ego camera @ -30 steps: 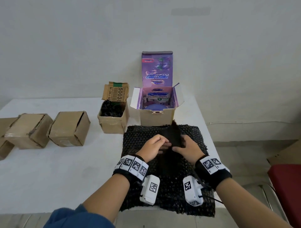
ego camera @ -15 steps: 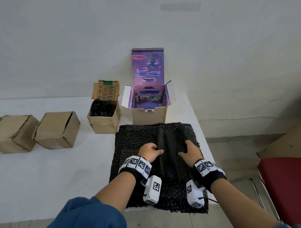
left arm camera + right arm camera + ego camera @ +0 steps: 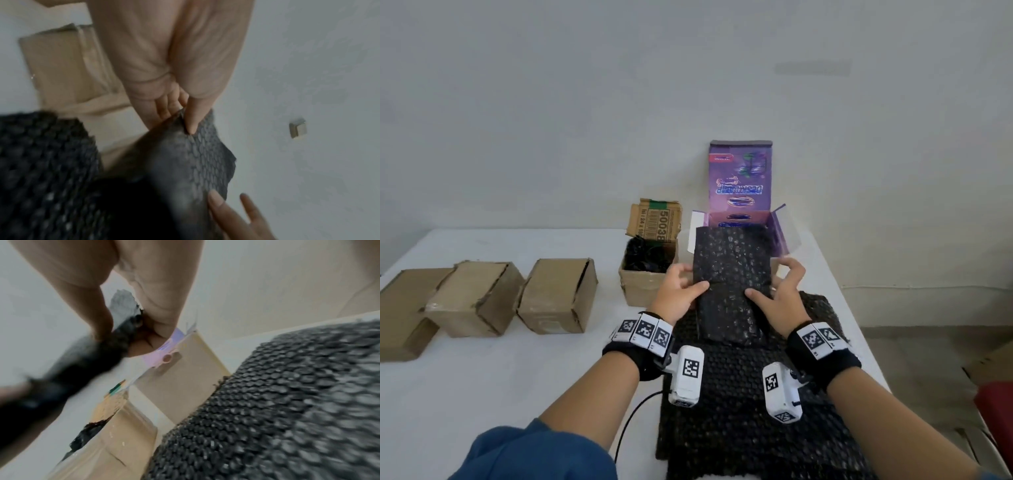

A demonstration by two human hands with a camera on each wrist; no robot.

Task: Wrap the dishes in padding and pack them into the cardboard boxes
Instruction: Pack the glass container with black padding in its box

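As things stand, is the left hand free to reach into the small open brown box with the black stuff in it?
Probably not yet. The left hand pinches the black bubble-wrap bundle together with the right hand. The small open box sits just beyond it, top open and nothing across it, so the way is free once it lets go.

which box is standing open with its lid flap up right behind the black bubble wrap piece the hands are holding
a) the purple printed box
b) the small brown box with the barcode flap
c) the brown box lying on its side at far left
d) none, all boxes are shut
a: the purple printed box stands directly behind the folded black bubble wrap piece, its tall lid flap upright, while the left hand and right hand hold the piece up in front of it.
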